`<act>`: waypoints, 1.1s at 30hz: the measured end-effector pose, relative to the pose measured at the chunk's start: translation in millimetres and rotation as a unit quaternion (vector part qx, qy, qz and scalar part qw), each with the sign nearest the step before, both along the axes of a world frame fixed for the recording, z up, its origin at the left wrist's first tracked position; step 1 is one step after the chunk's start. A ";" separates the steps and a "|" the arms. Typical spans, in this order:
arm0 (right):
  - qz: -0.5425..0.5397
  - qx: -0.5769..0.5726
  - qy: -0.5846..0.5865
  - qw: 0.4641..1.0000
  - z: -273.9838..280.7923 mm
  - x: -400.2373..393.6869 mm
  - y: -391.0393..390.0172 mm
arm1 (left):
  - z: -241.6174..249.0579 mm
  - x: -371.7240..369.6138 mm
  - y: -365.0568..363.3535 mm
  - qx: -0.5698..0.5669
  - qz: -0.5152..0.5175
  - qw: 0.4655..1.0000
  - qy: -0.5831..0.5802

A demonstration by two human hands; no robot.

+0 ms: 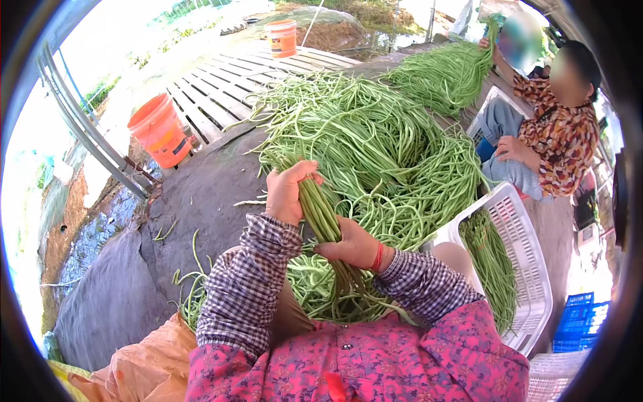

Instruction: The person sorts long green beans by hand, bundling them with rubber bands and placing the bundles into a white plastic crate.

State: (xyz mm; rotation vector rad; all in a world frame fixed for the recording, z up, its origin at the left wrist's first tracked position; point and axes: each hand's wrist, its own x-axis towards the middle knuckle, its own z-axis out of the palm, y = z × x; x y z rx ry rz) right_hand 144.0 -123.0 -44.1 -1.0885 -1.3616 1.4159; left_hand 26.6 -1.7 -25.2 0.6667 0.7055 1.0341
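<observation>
A bundle of long green beans [317,209] lies between my two hands, its upper end tilted to the left. My left hand [289,191] is closed round the upper part of the bundle. Lower down, my right hand [355,244], with a red band at the wrist, grips the same bundle. The bean tips hang below it over my lap. Just beyond my hands spreads a large heap of loose long beans [375,134]. More loose beans [308,281] lie close in front of my body, partly hidden by my arms.
At my right stands a white plastic crate [529,268] holding long beans. Orange buckets [159,130] [281,39] stand at the left and far back near a slatted platform [214,94]. A seated co-worker [566,134] holds up beans at the right. Blue crates [579,321] sit lower right.
</observation>
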 end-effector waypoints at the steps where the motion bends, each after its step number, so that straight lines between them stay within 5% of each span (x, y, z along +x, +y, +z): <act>1: -0.002 -0.003 0.004 1.000 -3.7 1.9 0.6 | -1.8 5.4 -0.4 0.044 0.040 0.997 0.053; 4: 0.009 -0.063 0.045 0.997 -1.5 7.6 -1.2 | 5.1 6.5 1.6 0.096 0.087 0.991 0.040; 5: 0.009 -0.079 0.067 0.995 1.2 9.1 -3.4 | 4.7 -1.4 9.9 0.041 0.012 0.997 -0.071; 9: 0.011 -0.094 0.132 0.987 -6.1 17.0 -5.1 | -8.9 -7.6 1.2 -0.028 -0.136 0.965 -0.222; 12: 0.042 -0.069 0.144 0.986 -11.1 17.7 -2.5 | 1.6 3.5 -38.3 0.121 -0.215 0.969 -0.006; 20: 0.091 -0.090 0.158 0.979 -7.4 9.4 -5.4 | 10.8 0.1 -30.1 0.046 -0.147 0.983 -0.101; 24: 0.097 -0.107 0.186 0.972 -12.1 9.2 -4.3 | 13.3 -1.9 -20.2 0.022 -0.131 0.991 -0.029; 28: 0.110 -0.113 0.273 0.949 -12.9 11.7 -1.2 | -4.9 2.6 -18.4 0.044 -0.208 0.950 -0.226; 31: 0.157 -0.115 0.335 0.922 -17.1 18.8 1.7 | -4.5 6.4 -27.3 0.120 -0.293 0.929 -0.194; 33: 0.133 -0.111 0.245 0.954 -16.3 20.3 0.9 | -5.0 6.3 -29.1 0.144 -0.298 0.932 -0.148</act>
